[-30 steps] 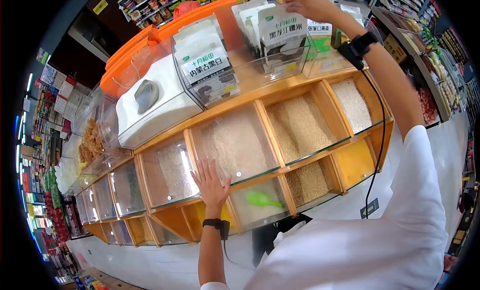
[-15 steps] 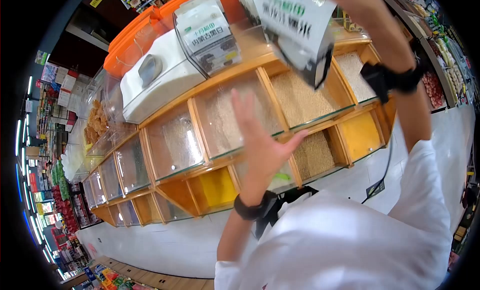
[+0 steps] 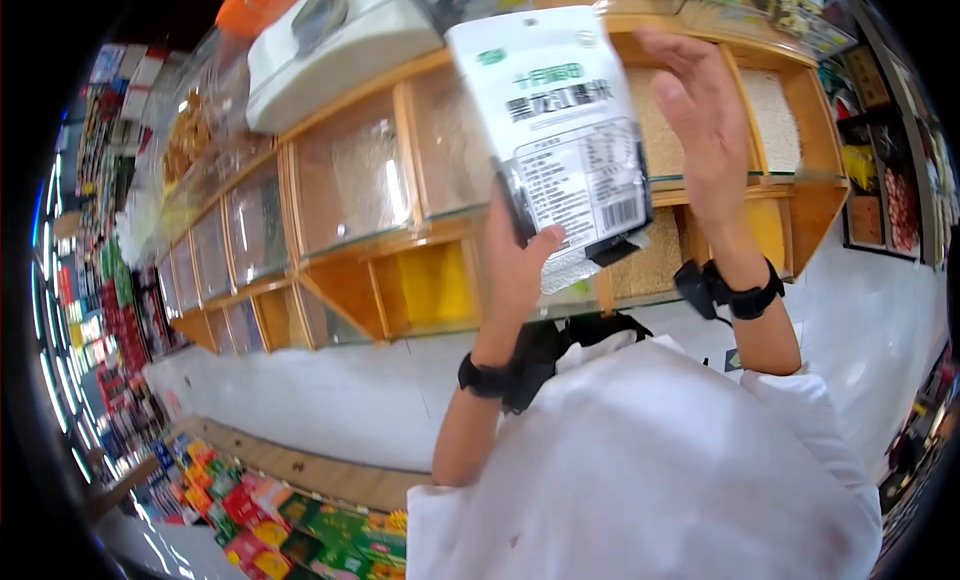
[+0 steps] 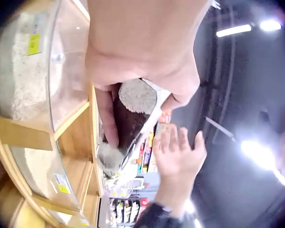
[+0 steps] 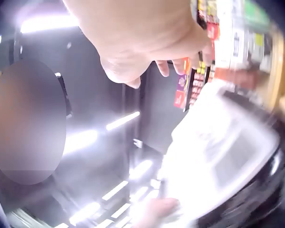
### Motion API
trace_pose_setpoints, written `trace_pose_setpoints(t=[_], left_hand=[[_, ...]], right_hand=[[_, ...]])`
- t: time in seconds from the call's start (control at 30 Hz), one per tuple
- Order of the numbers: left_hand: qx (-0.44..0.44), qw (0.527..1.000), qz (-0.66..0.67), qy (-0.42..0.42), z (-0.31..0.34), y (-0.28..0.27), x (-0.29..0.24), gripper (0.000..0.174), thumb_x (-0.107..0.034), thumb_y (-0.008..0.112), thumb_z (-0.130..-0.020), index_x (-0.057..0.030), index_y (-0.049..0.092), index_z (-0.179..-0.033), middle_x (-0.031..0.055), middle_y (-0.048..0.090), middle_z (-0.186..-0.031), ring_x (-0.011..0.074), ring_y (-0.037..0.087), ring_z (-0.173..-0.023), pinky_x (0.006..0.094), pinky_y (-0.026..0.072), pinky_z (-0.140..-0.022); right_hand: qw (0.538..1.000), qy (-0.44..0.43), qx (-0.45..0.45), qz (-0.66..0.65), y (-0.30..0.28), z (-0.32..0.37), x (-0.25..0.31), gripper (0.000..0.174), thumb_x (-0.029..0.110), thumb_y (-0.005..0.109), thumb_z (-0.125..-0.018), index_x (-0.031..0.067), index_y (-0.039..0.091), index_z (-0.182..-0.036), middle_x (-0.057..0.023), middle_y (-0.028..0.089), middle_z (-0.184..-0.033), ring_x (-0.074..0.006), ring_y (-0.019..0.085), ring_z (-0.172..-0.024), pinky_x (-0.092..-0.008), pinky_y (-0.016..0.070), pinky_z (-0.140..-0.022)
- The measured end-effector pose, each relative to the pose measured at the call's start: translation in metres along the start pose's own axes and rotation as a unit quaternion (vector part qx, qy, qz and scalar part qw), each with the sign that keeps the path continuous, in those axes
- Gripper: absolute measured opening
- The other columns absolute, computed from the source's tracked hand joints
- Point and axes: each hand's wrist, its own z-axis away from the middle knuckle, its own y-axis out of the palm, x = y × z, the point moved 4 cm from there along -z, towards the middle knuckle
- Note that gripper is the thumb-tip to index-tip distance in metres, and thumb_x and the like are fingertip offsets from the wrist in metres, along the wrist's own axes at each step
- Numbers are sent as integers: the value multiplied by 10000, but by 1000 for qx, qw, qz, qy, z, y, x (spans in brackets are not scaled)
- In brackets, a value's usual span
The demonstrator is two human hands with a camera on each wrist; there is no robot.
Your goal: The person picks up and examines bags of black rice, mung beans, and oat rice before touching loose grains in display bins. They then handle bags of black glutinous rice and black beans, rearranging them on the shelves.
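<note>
Mid-inspection, to judge by the pose: flat white pouch (image 3: 560, 130) raised in front of the face, side with the printed table and barcode turned towards the head camera. Pinched at its lower left corner by the left hand (image 3: 515, 270), thumb across the front, fingers curled behind. Right hand (image 3: 700, 120) released, fingers straight and close together, just beside the pouch's right edge. Touching it or not, hard to say from this angle.

Pouch rectangular and thin, of glossy plastic film, with a green logo and dark lettering up top and a dark strip along the bottom. Seemingly a clear panel over dark contents in the left wrist view (image 4: 133, 118). Pliant stuff, probably prone to flopping when gripped by one corner only.

Next move, as a judgement: calls for a second, steadying grip on the free edge before any turning or lowering.

Behind, a honey-coloured wooden shelf (image 3: 420, 250) with smooth glass-fronted bins (image 3: 350, 180) of pale grain. Right wrist view too smeared for detail.
</note>
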Motion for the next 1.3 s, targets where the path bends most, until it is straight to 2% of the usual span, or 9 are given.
trace_pose_setpoints(t=[0.1,0.17,0.27,0.7,1.13,1.17,1.23,1.27,1.3], left_hand=[[37,998,38,-18,6,-10,22,779,-31,599,-741,47,276,-1445,165,517,-1291,223,546,-1161,322,435,-995],[25,987,139,-75,11,-12,39,788,-44,584,-714,29,292,-1442,167,517,-1299,240,548,-1173,330,443,-1001],[2,982,164,-90,15,-16,54,792,-54,571,-695,23,301,-1435,175,515,-1305,262,547,-1190,347,453,-1007],[-11,979,171,-108,14,-21,57,798,-69,599,-676,34,315,-1415,188,528,-1279,269,570,-1155,364,476,-985],[-14,972,191,-134,14,-20,63,789,-78,606,-671,21,334,-1405,173,540,-1270,264,582,-1137,359,489,-964],[-32,984,143,-101,14,-21,63,777,-105,618,-692,22,334,-1405,193,542,-1267,283,589,-1131,364,495,-948],[-50,992,97,-63,11,-14,47,768,-132,630,-713,23,334,-1405,213,543,-1263,301,596,-1126,369,501,-932],[-41,990,-131,-17,13,-4,26,777,-171,650,-729,19,333,-1413,237,532,-1278,338,590,-1129,383,497,-929],[-33,935,-351,31,12,6,11,788,-209,669,-745,14,331,-1420,262,520,-1293,375,584,-1133,397,493,-925]], right_hand=[[989,62,27,129,-13,23,-41,493,251,648,-911,40,463,-1316,-111,595,-1150,-170,582,-1038,-285,476,-865],[968,246,41,-7,-12,46,-62,650,197,702,-869,44,369,-1406,-154,563,-1226,-218,571,-1105,-294,482,-886],[956,292,17,-4,-15,62,-77,725,141,739,-828,46,345,-1430,-184,568,-1214,-213,584,-1079,-300,494,-873],[951,310,19,15,-16,77,-87,690,166,743,-825,18,379,-1392,-165,604,-1154,-182,600,-987,-292,492,-843],[942,334,-15,3,-19,89,-100,732,225,765,-818,16,376,-1402,-157,562,-1224,-215,564,-1078,-321,468,-913],[942,334,-14,3,-17,91,-99,732,225,765,-818,16,376,-1402,-157,562,-1224,-215,564,-1078,-321,468,-913],[947,237,-21,216,-16,91,-82,812,271,789,-792,18,345,-1422,-175,484,-1316,-251,504,-1182,-359,449,-964],[948,231,-19,218,-10,94,-75,812,271,789,-792,18,345,-1422,-175,484,-1316,-251,504,-1182,-359,449,-964],[961,253,8,113,5,99,-67,835,279,796,-780,22,336,-1428,-179,447,-1352,-251,469,-1220,-368,436,-983]])
